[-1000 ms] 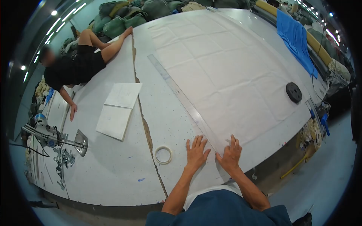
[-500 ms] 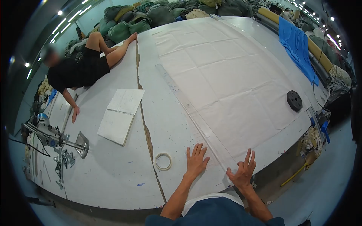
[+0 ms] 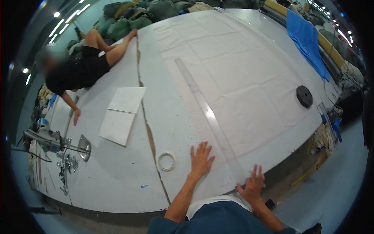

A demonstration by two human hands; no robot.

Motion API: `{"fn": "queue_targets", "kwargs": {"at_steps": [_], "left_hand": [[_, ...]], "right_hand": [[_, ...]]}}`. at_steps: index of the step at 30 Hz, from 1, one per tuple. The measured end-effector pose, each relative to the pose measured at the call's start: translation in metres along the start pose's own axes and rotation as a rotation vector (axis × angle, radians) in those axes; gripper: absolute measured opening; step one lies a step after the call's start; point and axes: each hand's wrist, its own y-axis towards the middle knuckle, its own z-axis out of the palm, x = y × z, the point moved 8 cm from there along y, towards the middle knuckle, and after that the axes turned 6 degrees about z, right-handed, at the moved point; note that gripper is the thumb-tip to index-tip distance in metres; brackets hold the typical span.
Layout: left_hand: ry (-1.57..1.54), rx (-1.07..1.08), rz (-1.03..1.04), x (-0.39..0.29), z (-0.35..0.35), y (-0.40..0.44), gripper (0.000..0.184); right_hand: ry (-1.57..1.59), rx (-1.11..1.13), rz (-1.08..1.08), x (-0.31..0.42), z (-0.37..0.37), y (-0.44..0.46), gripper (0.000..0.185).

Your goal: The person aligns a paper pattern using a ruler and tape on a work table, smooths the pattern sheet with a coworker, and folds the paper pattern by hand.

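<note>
A long clear ruler (image 3: 208, 111) lies slanted across a large, thin whitish sheet (image 3: 249, 78) spread on the white table. My right hand (image 3: 252, 188) is at the ruler's near end by the table edge. Its thumb and index finger are at that end, and the other fingers point up, slightly blurred. My left hand (image 3: 201, 160) rests flat on the sheet's left margin, fingers spread, to the left of the ruler. A roll of tape (image 3: 160, 161) lies left of that hand.
An open spiral notebook (image 3: 120, 124) lies left of the cracked table seam. A person in black (image 3: 80, 72) reclines at the table's left side, near a metal machine (image 3: 50, 138). A black octagonal weight (image 3: 304, 96) holds down the right side. Blue cloth (image 3: 306, 43) hangs over rolls.
The ruler has shifted right, its far end moving off the sheet's left margin and further onto the sheet. My right hand has moved slightly right and nearer me; the left stays flat.
</note>
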Motion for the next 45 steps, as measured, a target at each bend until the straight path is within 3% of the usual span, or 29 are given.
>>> {"fn": "queue_targets", "kwargs": {"at_steps": [5, 17, 26, 40, 45], "left_hand": [[-0.025, -0.010, 0.018, -0.005, -0.008, 0.001, 0.054], [-0.108, -0.001, 0.016, -0.006, -0.018, 0.002, 0.051], [-0.190, 0.049, 0.029, 0.004, -0.024, 0.001, 0.082], [-0.100, 0.014, 0.096, -0.003, -0.020, -0.001, 0.072], [-0.078, -0.009, 0.133, 0.000, -0.024, 0.006, 0.062]], "right_hand": [[0.052, 0.004, -0.039, 0.039, 0.015, 0.052, 0.045], [0.098, 0.206, 0.007, 0.038, 0.023, 0.037, 0.064], [0.104, 0.215, -0.061, 0.041, 0.025, 0.024, 0.062], [0.149, 0.242, -0.041, 0.053, 0.025, 0.033, 0.066], [0.149, 0.199, 0.073, 0.043, 0.029, 0.025, 0.071]]}}
